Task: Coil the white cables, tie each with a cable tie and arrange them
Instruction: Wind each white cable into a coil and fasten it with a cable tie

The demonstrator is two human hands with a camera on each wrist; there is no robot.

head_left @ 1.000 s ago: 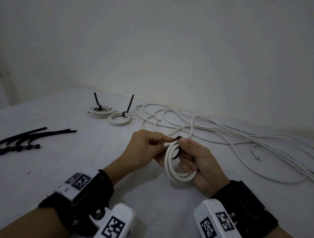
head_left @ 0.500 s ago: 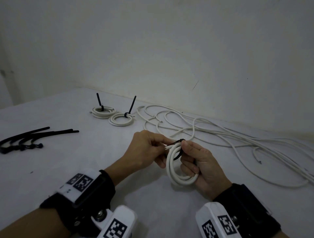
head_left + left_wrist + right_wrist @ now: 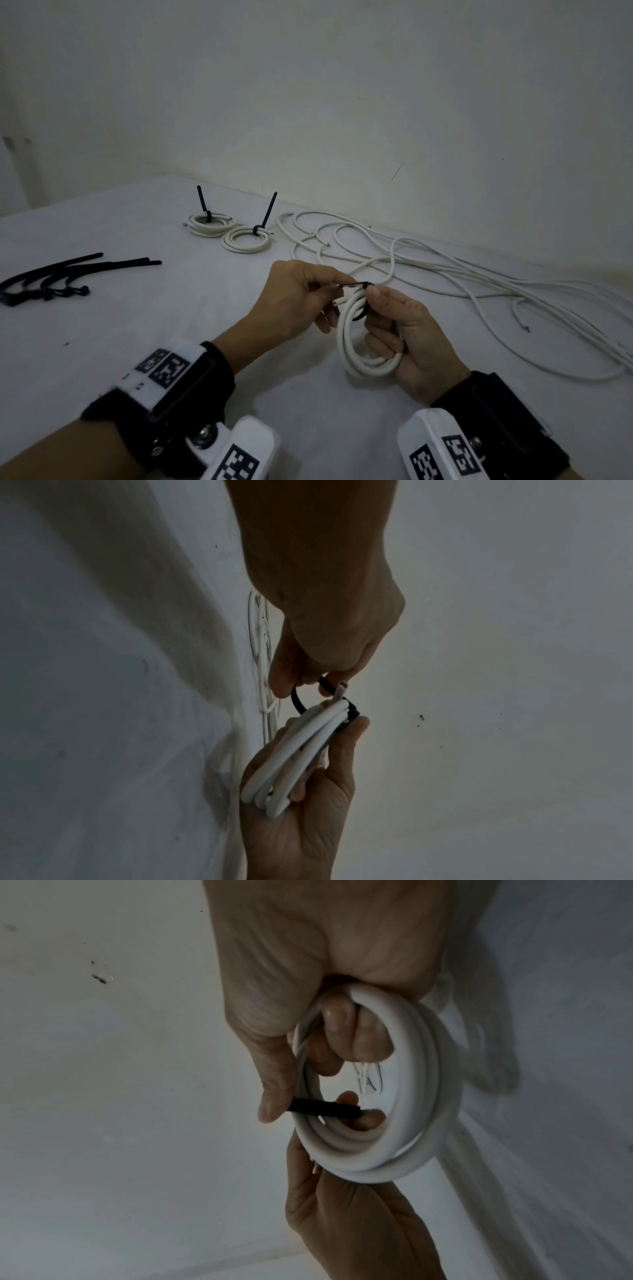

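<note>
Hands meet above my white bench point(image 3: 171, 342): my right hand point(image 3: 416, 339) grips the small round coil of thick white cable point(image 3: 363, 342) upright, while my left hand point(image 3: 298, 301) pinches the thin black cable tie point(image 3: 354, 285) looped round its top.

White worktop point(image 3: 144, 342) carries two tied cable coils point(image 3: 245, 241) far centre, loose white cables point(image 3: 445, 270) sprawled to the right, and black cable ties point(image 3: 65, 277) bunched far left.

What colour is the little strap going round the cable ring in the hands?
Black. The cable tie shows best in the right wrist view, crossing the white coil.
</note>
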